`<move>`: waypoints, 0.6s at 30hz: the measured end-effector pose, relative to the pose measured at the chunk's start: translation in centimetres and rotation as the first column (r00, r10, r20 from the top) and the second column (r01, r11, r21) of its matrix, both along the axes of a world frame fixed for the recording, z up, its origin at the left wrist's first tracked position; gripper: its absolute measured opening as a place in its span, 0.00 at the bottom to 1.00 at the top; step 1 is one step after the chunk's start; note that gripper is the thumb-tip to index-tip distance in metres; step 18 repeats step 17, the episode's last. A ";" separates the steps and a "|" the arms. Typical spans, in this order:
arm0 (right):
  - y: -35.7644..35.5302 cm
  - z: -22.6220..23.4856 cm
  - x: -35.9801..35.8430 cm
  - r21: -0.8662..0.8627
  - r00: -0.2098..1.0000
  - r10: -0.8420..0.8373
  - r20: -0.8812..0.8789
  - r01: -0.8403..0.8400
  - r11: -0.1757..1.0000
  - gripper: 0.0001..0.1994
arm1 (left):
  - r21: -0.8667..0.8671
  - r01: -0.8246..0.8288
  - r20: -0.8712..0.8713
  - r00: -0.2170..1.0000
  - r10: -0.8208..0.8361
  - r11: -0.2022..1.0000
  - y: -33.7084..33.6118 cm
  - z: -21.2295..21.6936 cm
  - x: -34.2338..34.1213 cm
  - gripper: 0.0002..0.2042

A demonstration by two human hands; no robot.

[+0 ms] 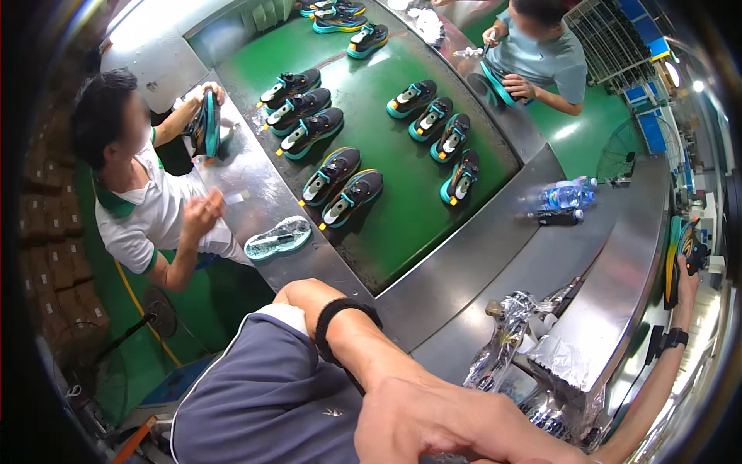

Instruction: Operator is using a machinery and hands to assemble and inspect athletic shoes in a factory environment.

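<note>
At the far right my right hand (686, 282) is closed round a black running shoe (682, 251) with a teal, yellow and orange sole, held up on edge. A dark watch is on that wrist. My left hand (433, 421) is large and close at the lower edge, its arm bent and a black band round it. Its fingers run out of the picture, so what they do is hidden. Beyond that arm, a clear sole-shaped piece (278, 238) lies on the metal ledge. Several black shoes (352, 197) with teal soles stand in two groups on the green conveyor belt (371, 255).
A person in white at the left (139, 201) holds a shoe; another in light blue at the back right (545, 62) works on one. Bottles (568, 195) lie on the metal counter at right. Crumpled clear plastic (502, 332) is heaped nearer. Stacked boxes (58, 286) stand far left.
</note>
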State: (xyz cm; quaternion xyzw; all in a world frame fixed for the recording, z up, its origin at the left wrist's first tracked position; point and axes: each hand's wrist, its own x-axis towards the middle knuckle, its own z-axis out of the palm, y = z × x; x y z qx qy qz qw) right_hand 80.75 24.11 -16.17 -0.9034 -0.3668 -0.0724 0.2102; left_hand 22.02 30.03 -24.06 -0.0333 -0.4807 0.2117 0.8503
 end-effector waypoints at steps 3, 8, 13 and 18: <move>-0.9 -0.6 0.4 0.099 0.998 0.063 0.017 -0.065 0.993 0.21 | 0.075 -0.176 0.000 0.984 0.176 0.982 0.7 -1.1 0.6 0.62; -4.5 2.0 -7.0 0.046 0.988 0.065 -0.142 -0.059 0.997 0.20 | 0.104 -0.385 -0.053 0.919 0.391 0.917 -0.3 -3.1 -0.4 0.56; -7.0 3.3 -14.4 -0.020 0.922 0.061 -0.384 -0.074 0.997 0.17 | 0.624 -0.225 -0.149 0.906 0.397 0.748 5.1 -0.2 -6.4 0.44; -6.7 3.6 -14.4 0.009 0.976 -0.001 -0.218 0.003 1.000 0.28 | 0.468 -0.526 0.110 0.832 0.543 0.710 0.9 -1.4 -5.1 0.53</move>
